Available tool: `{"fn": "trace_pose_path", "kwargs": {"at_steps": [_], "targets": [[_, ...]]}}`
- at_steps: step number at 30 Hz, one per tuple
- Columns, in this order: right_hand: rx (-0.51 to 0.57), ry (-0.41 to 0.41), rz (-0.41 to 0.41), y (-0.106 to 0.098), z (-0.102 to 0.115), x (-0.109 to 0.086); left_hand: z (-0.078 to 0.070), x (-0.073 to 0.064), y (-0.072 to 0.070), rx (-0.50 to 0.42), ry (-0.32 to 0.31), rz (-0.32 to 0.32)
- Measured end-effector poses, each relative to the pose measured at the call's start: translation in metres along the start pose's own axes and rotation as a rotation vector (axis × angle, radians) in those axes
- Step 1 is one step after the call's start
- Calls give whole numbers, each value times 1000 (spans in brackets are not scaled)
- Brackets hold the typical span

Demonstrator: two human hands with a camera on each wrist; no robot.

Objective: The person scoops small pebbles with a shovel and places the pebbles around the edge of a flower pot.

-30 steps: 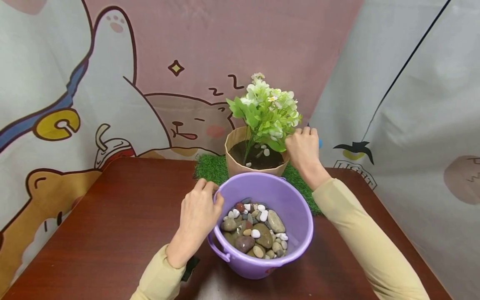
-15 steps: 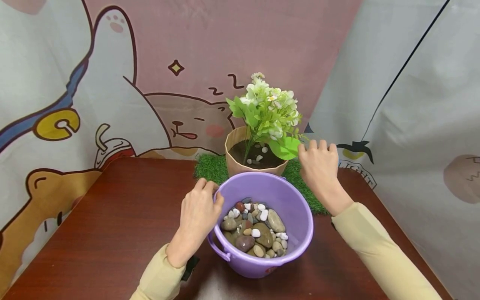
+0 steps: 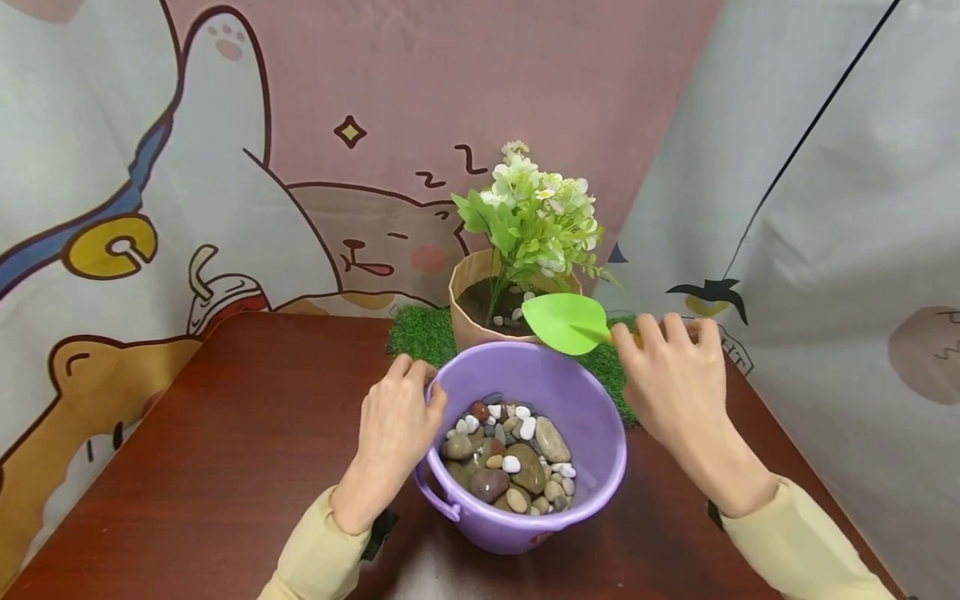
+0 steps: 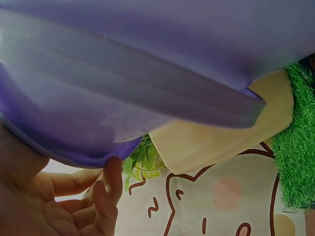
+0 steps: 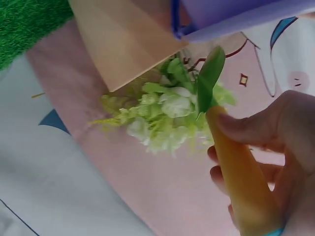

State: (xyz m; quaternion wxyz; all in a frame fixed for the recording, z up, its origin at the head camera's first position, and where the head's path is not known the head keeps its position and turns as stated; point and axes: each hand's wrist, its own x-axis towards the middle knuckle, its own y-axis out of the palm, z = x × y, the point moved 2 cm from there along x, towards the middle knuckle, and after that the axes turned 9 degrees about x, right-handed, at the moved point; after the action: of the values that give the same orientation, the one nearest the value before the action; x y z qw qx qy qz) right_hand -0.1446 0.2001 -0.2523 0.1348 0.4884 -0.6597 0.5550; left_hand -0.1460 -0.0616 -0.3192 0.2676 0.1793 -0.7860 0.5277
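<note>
My right hand (image 3: 675,392) grips the yellow handle of a small garden trowel (image 3: 566,323), raised right of the bucket. Its green blade points left over the bucket's far rim and overlaps the pot behind. In the right wrist view the trowel's handle (image 5: 241,177) lies between thumb and curled fingers. My left hand (image 3: 397,425) holds the left rim of the purple bucket (image 3: 596,425), fingers over the edge. Wet stones (image 3: 525,471), large and small, brown, grey and white, lie in the bucket. Behind it stands a flowerpot (image 3: 472,327) with dark soil, a few white pebbles and white-green flowers (image 3: 536,208).
The pot stands on a green artificial grass mat (image 3: 423,333). All of this is on a reddish-brown wooden table (image 3: 277,433). A cloth backdrop with cartoon animals (image 3: 390,75) hangs close behind. The bucket's handle (image 3: 438,500) hangs at its left side.
My right hand has drawn the trowel away from the pot, rightward and nearer to me, and the blade now shows fully by the bucket's far rim. My left hand stays on the bucket.
</note>
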Motion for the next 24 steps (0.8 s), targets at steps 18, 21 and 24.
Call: {"fn": "trace_pose_path", "kwargs": {"at_steps": [18,21,24], "targets": [[140,-442,263,4,27,-4,0,-1,1,-2,1,5],[137,-478,330,9,30,-5,0,0,1,-1,-1,5],[150,-499,360,14,34,-7,0,0,0,-1,-4,7]]}}
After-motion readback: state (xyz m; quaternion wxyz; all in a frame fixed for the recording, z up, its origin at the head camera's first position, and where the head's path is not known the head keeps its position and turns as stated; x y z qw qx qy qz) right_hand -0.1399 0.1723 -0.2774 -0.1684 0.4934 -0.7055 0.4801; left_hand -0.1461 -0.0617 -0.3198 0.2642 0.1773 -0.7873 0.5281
